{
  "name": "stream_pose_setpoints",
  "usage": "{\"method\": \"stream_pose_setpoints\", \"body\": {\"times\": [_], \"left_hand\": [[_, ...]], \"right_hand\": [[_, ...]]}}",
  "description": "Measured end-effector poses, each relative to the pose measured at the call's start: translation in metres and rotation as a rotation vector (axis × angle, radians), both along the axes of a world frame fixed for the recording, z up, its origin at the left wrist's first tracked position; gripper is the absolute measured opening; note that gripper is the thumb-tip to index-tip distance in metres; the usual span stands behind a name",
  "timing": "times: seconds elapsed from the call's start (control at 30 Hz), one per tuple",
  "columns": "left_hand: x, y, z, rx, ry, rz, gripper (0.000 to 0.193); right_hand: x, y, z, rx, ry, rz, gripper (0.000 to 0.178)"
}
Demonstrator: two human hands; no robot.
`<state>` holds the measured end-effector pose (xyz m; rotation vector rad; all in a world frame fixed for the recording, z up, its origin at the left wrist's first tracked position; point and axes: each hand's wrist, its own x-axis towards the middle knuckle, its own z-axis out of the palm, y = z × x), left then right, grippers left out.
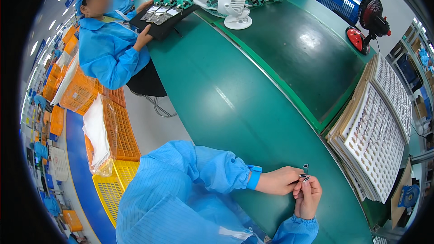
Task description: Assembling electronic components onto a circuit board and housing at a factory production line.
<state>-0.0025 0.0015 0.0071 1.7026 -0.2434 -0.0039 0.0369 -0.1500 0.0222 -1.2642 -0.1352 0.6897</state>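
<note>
Over the green bench [253,153], my two hands meet at the fingertips. My left hand [281,180], wearing a blue wrist strap [254,177], comes in from the left with its fingers pinched together; whatever lies between them is too small to make out. Thumb and fingers of my right hand [308,200] close on small black rectangular parts with pale edges [307,179]. Another such part [305,166] sticks up just beyond the fingertips, seemingly on a thin dark wire. Their exact kind cannot be told.
White trays of small parts [377,140] are stacked at right. A raised dark green mat [298,49] carries a white fan [233,4]. Beyond is a black-and-red fan [371,22]. At left, a co-worker [108,40] holds a black tray [167,25] of boards. Orange crates [122,131] stand below.
</note>
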Motion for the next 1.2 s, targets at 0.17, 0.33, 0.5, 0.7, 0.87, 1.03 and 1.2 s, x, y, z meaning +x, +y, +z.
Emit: {"method": "stream_pose_setpoints", "body": {"times": [0.17,0.33,0.5,0.7,0.87,1.03,1.2], "left_hand": [[-0.001,0.000,0.003,-0.022,0.084,-0.009,0.009],[-0.002,0.001,0.002,0.011,0.068,-0.003,0.006],[-0.013,0.005,0.002,0.184,-0.084,0.013,0.010],[-0.076,0.042,0.064,0.539,-0.373,0.106,0.029],[-0.065,0.148,0.090,0.913,-0.427,0.620,0.026],[-0.046,0.319,0.035,0.747,-0.375,1.113,0.016],[-0.070,0.436,-0.025,1.084,-0.167,1.151,0.023]], "right_hand": [[-0.001,0.000,0.003,0.003,0.009,-0.001,0.015],[-0.002,0.001,0.002,-0.003,-0.008,0.014,0.012],[0.000,0.002,0.002,0.035,0.008,-0.004,0.012],[0.001,0.000,0.003,0.026,0.044,-0.014,0.011],[-0.003,0.004,0.003,-0.015,0.060,-0.035,0.012],[-0.004,-0.001,0.004,-0.017,0.052,-0.019,0.012],[0.000,0.013,-0.002,-0.023,0.005,-0.001,0.014]]}}
